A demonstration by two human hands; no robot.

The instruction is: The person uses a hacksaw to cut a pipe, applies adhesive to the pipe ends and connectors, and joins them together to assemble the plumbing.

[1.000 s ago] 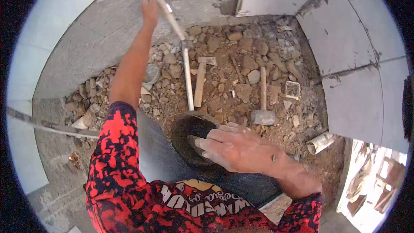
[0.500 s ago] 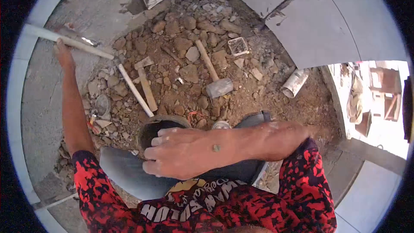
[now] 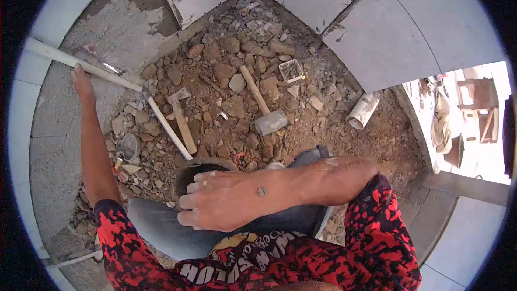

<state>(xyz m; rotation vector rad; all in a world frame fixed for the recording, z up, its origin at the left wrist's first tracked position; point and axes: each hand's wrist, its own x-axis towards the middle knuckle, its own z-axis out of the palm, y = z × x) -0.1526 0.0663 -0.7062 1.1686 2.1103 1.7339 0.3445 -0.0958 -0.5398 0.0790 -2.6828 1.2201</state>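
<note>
My left hand (image 3: 84, 87) reaches out at the left, fingers stretched and touching a white pipe (image 3: 105, 71). The pipe bends at a joint and runs down toward a dark round bucket (image 3: 183, 178). In front of my body, my right hand (image 3: 215, 203) is back up, its fingers curled downward beside the bucket rim. Whatever lies under those fingers is hidden. My grey trousers (image 3: 156, 218) show below the right hand and forearm. Beyond the bucket, a mallet (image 3: 270, 122) with a wooden handle and a hammer (image 3: 184, 126) lie on the rubble.
Broken stones and soil (image 3: 231, 105) cover the ground. A short pipe piece (image 3: 364, 110) and a clear square container (image 3: 291, 70) lie to the right. A clear plastic cup (image 3: 130, 146) sits at the left. White tiles (image 3: 377, 37) edge the corner, and a brown chair (image 3: 478, 97) stands outside.
The view has shifted slightly, so the ground and tools appear a little lower. Both hands keep nearly the same places, the left still at the pipe.
</note>
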